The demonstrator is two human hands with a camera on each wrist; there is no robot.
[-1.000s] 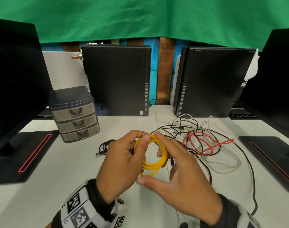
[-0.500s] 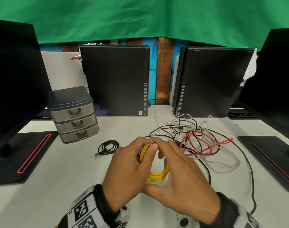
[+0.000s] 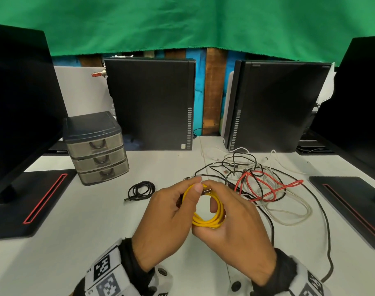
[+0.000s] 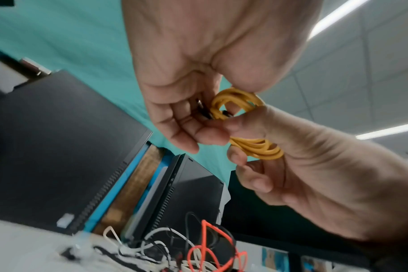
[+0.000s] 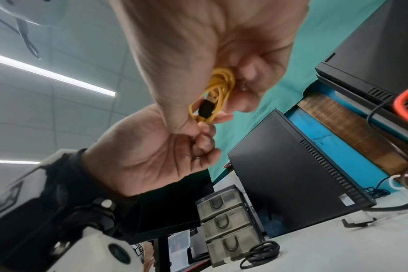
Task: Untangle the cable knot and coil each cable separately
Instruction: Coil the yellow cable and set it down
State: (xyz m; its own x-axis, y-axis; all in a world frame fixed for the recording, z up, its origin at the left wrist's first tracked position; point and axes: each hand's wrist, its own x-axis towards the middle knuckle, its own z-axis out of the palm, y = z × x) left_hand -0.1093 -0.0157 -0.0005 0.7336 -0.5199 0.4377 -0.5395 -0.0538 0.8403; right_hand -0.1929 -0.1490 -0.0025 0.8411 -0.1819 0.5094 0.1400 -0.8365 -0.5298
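A coiled yellow cable (image 3: pixel 212 218) hangs above the table between both hands. My left hand (image 3: pixel 171 212) pinches the coil's top with thumb and fingers, seen also in the left wrist view (image 4: pixel 235 99). My right hand (image 3: pixel 231 223) grips the coil's lower side; its black plug (image 5: pixel 205 109) shows in the right wrist view. Behind the hands lies a tangle of black, white and red cables (image 3: pixel 265 184). A small black coiled cable (image 3: pixel 140 190) rests on the table to the left.
A grey three-drawer box (image 3: pixel 96 148) stands at the back left. Two black computer cases (image 3: pixel 152 103) stand upright at the back. Monitor bases (image 3: pixel 24 201) flank both sides of the white table (image 3: pixel 75 242). A long black cable (image 3: pixel 327 238) trails toward the front right.
Both hands closed in around the yellow coil and drew it slightly nearer; the left thumb now presses the coil's top where the cable end sits.
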